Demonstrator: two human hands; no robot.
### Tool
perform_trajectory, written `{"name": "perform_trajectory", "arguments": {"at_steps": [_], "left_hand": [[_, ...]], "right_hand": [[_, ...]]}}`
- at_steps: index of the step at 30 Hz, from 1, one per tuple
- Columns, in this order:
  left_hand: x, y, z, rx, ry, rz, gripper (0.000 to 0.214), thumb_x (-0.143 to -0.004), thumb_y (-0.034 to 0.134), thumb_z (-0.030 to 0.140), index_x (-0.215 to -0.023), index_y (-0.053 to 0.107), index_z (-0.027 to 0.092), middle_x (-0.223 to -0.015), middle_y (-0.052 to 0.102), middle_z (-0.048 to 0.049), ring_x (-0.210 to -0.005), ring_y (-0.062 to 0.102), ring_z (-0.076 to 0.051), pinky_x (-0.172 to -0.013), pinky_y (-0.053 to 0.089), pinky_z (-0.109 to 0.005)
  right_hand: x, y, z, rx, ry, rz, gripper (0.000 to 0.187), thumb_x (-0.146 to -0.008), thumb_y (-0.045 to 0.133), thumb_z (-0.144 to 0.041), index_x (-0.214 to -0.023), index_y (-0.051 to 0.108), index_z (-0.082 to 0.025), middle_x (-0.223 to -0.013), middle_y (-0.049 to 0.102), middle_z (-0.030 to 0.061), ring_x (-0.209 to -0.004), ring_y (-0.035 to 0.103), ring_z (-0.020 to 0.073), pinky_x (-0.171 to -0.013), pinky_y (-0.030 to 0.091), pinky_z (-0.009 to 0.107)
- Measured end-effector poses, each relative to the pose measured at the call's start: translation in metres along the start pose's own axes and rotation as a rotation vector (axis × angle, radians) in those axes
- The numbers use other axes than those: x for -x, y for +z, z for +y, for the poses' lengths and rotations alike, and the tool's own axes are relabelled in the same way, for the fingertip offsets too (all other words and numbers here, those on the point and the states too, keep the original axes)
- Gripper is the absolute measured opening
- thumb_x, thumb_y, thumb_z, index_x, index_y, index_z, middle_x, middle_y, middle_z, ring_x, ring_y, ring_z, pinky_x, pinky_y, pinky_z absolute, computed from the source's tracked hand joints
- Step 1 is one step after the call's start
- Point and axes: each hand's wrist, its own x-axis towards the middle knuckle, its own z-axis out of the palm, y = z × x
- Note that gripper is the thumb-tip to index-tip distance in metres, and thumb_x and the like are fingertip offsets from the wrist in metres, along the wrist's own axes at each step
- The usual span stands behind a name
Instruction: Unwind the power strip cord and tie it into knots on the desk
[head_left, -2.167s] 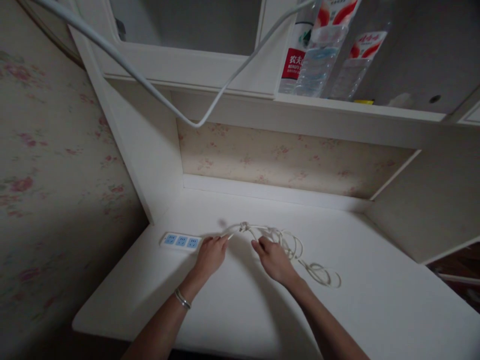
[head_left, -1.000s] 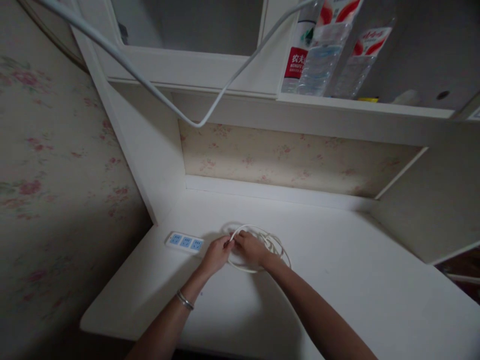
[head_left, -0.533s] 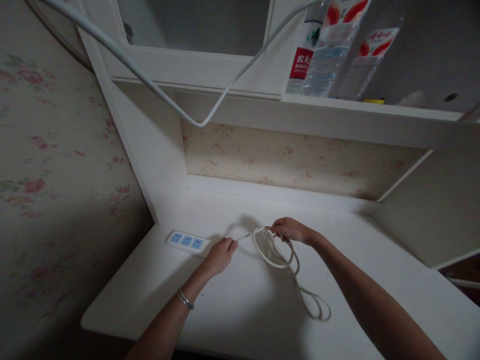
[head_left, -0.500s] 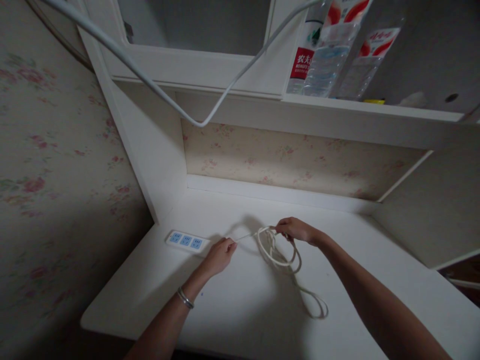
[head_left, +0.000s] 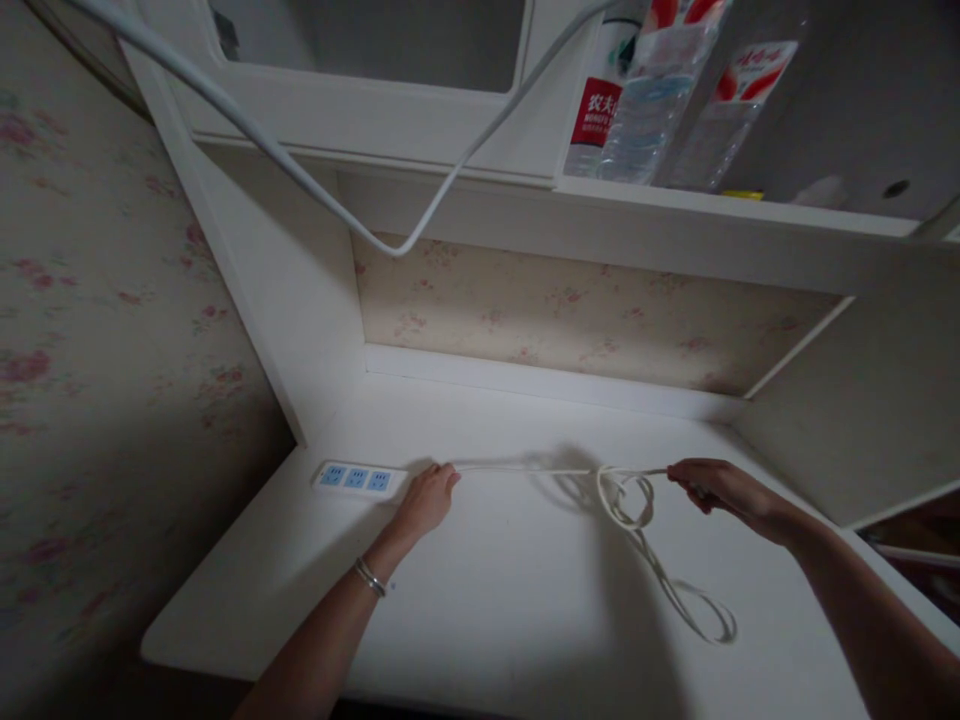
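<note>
A white power strip (head_left: 355,478) with blue sockets lies at the left of the white desk. My left hand (head_left: 427,496), a silver bracelet on its wrist, is closed at the strip's right end, where the cord comes out. From there the white power cord (head_left: 525,470) runs taut to the right into a loose tangle of loops. Beyond the tangle, my right hand (head_left: 709,486) pinches the cord with closed fingers. Another loop of cord hangs or lies lower right; its plug cannot be made out.
Overhead, a thick grey-white cable (head_left: 442,190) droops across the view. Plastic water bottles (head_left: 645,110) stand on the upper shelf (head_left: 735,215). A flowered wall (head_left: 112,350) is at the left, and a side panel (head_left: 862,400) closes the right.
My right hand has moved right, drawing the cord out straight. The tangle has shifted right with it and its loops are smaller. My left hand stays by the power strip.
</note>
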Motion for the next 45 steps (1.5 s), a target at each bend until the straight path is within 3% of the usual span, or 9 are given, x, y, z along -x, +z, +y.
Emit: {"name": "perform_trajectory", "arguments": {"at_steps": [5, 10, 15, 19, 22, 29, 34, 40, 45], "left_hand": [[-0.003, 0.005, 0.002, 0.017, -0.053, 0.043, 0.033, -0.097, 0.031, 0.033, -0.093, 0.060, 0.018, -0.093, 0.066, -0.0095, -0.089, 0.060, -0.020, -0.079, 0.041, -0.030], [-0.008, 0.006, 0.004, 0.074, -0.113, 0.078, 0.036, -0.097, 0.031, 0.035, -0.089, 0.061, 0.017, -0.091, 0.067, -0.0102, -0.087, 0.061, -0.021, -0.080, 0.042, -0.032], [-0.008, 0.008, 0.004, 0.161, -0.162, 0.118, 0.029, -0.092, 0.037, 0.022, -0.107, 0.061, 0.015, -0.106, 0.063, -0.0124, -0.102, 0.057, -0.021, -0.090, 0.041, -0.032], [-0.007, 0.008, 0.001, 0.276, -0.170, 0.117, 0.034, -0.088, 0.039, 0.014, -0.114, 0.060, 0.012, -0.111, 0.063, -0.0140, -0.106, 0.056, -0.021, -0.094, 0.040, -0.032], [-0.007, 0.009, 0.001, 0.392, -0.172, 0.106, 0.034, -0.087, 0.039, 0.015, -0.112, 0.062, 0.013, -0.104, 0.066, -0.0116, -0.098, 0.059, -0.020, -0.091, 0.043, -0.032], [-0.012, 0.018, 0.009, 0.679, -0.209, 0.133, 0.035, -0.089, 0.037, 0.028, -0.111, 0.060, 0.014, -0.103, 0.068, -0.0089, -0.088, 0.063, -0.017, -0.084, 0.046, -0.029], [-0.011, 0.018, 0.016, 0.816, -0.224, 0.114, 0.046, -0.090, 0.033, 0.046, -0.098, 0.065, 0.012, -0.099, 0.070, -0.0106, -0.090, 0.063, -0.020, -0.084, 0.046, -0.031], [-0.012, 0.013, 0.017, 0.917, -0.281, 0.177, 0.049, -0.087, 0.039, 0.056, -0.097, 0.061, 0.013, -0.098, 0.069, -0.0110, -0.090, 0.063, -0.021, -0.082, 0.046, -0.032], [-0.012, 0.013, 0.017, 0.893, -0.319, 0.223, 0.043, -0.087, 0.040, 0.052, -0.091, 0.059, 0.013, -0.092, 0.068, -0.0109, -0.086, 0.062, -0.022, -0.077, 0.045, -0.032]], "right_hand": [[0.039, 0.027, -0.008, -0.038, 0.099, -0.049, 0.055, -0.075, 0.062, -0.047, -0.122, 0.055, -0.019, -0.067, 0.057, 0.0007, -0.058, 0.055, 0.0153, -0.053, 0.042, 0.028], [0.065, 0.078, -0.030, 0.061, 0.018, -0.241, 0.041, -0.080, 0.055, -0.053, -0.092, 0.066, -0.015, -0.079, 0.063, 0.0055, -0.072, 0.058, 0.0170, -0.067, 0.047, 0.029], [0.061, 0.126, -0.039, 0.262, -0.193, -0.545, 0.034, -0.079, 0.061, -0.039, -0.107, 0.061, -0.020, -0.087, 0.067, 0.0039, -0.072, 0.061, 0.0165, -0.065, 0.045, 0.026], [0.042, 0.166, -0.049, 0.697, -0.345, -0.297, 0.019, -0.084, 0.056, -0.038, -0.090, 0.065, -0.022, -0.086, 0.070, 0.0062, -0.075, 0.064, 0.0206, -0.065, 0.042, 0.027], [0.025, 0.199, -0.064, 0.926, -0.370, -0.064, 0.037, -0.092, 0.041, -0.050, -0.090, 0.064, -0.021, -0.088, 0.071, 0.0121, -0.080, 0.066, 0.0244, -0.070, 0.042, 0.030], [-0.017, 0.266, -0.091, 0.832, -0.277, 0.091, 0.053, -0.094, 0.026, -0.054, -0.105, 0.061, -0.015, -0.095, 0.068, 0.0207, -0.087, 0.066, 0.0295, -0.074, 0.044, 0.037], [-0.046, 0.286, -0.108, 0.532, -0.297, -0.013, 0.045, -0.095, 0.031, -0.044, -0.100, 0.062, -0.012, -0.102, 0.067, 0.0193, -0.094, 0.062, 0.0253, -0.080, 0.041, 0.033], [-0.064, 0.289, -0.114, 0.423, -0.396, -0.290, 0.027, -0.084, 0.043, -0.023, -0.081, 0.068, -0.014, -0.079, 0.069, 0.0049, -0.071, 0.060, 0.0149, -0.064, 0.042, 0.023], [-0.070, 0.282, -0.107, 0.396, -0.427, -0.360, 0.031, -0.082, 0.044, -0.021, -0.098, 0.070, -0.017, -0.083, 0.069, 0.0021, -0.073, 0.060, 0.0134, -0.066, 0.045, 0.022]]}}
